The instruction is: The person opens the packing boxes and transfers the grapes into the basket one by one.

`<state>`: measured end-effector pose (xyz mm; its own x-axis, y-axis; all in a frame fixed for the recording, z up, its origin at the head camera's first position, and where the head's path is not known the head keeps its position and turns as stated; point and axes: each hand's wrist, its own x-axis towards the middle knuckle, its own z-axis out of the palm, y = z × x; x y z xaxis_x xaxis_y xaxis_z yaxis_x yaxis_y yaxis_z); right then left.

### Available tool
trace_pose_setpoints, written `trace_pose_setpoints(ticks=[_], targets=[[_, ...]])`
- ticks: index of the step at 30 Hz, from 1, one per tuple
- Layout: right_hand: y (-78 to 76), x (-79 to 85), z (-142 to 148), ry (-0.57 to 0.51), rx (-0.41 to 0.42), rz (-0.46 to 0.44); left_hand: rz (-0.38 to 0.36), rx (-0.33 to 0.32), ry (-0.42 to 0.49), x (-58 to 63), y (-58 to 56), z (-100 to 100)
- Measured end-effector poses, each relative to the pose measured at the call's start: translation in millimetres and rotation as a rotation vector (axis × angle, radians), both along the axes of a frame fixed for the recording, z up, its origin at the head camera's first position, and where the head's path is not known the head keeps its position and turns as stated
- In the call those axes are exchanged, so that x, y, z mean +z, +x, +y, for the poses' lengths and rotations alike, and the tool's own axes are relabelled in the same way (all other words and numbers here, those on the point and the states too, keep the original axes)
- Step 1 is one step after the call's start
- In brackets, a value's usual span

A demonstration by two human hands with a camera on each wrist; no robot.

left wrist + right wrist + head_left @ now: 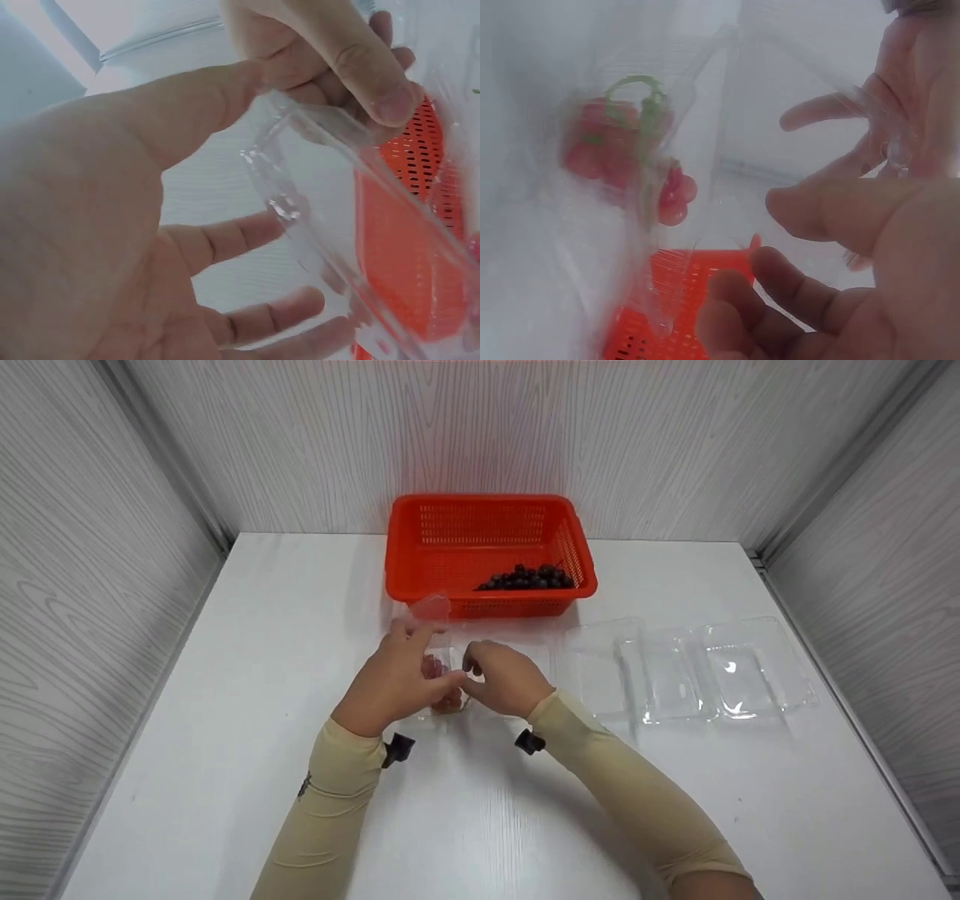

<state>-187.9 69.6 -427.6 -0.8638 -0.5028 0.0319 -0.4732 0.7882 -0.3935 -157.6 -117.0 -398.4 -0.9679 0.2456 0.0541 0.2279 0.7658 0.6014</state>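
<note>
Both hands meet over a clear plastic clamshell box (420, 714) holding red grapes (448, 701) with a green stem (651, 112). Its see-through lid (289, 206) stands tilted up. My left hand (397, 675) touches this lid with spread, mostly straight fingers, the thumb near a corner. Close by on the right is my right hand (506, 675), its fingers loosely bent. In the right wrist view a gap shows between its thumb and index finger, and I see nothing gripped there. The hands partly hide the box and grapes.
A red perforated basket (480, 604) stands behind the hands, with dark grapes (529, 579) at its front right. More clear plastic boxes (675, 682) lie opened out in a row to the right on the white table (247, 675). Wood-grain panels (487, 435) enclose the back and sides.
</note>
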Motion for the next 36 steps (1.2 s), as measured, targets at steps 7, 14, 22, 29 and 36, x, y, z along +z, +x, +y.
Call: trace_pose_setpoints(ticks=[7, 14, 22, 29, 36], targets=[[-6.3, -3.4, -27, 0.026, 0.115, 0.041, 0.016, -0.023, -0.029, 3.8, 1.2, -16], [-10.5, -9.2, -40, 0.106, 0.147, 0.014, 0.003, -0.085, -0.004, 7.2, 2.0, -26], [-14.3, -19.0, -47, 0.169, 0.193, -0.058, -0.081, -0.074, -0.004, 11.7, -2.1, -37], [-18.3, -24.3, -50, 0.214, 0.237, -0.008, -0.087, -0.080, -0.011, 10.1, -5.5, -38], [-22.3, -23.9, -56, 0.280, 0.213, 0.020, -0.074, -0.104, -0.032, 10.1, -6.0, -33]])
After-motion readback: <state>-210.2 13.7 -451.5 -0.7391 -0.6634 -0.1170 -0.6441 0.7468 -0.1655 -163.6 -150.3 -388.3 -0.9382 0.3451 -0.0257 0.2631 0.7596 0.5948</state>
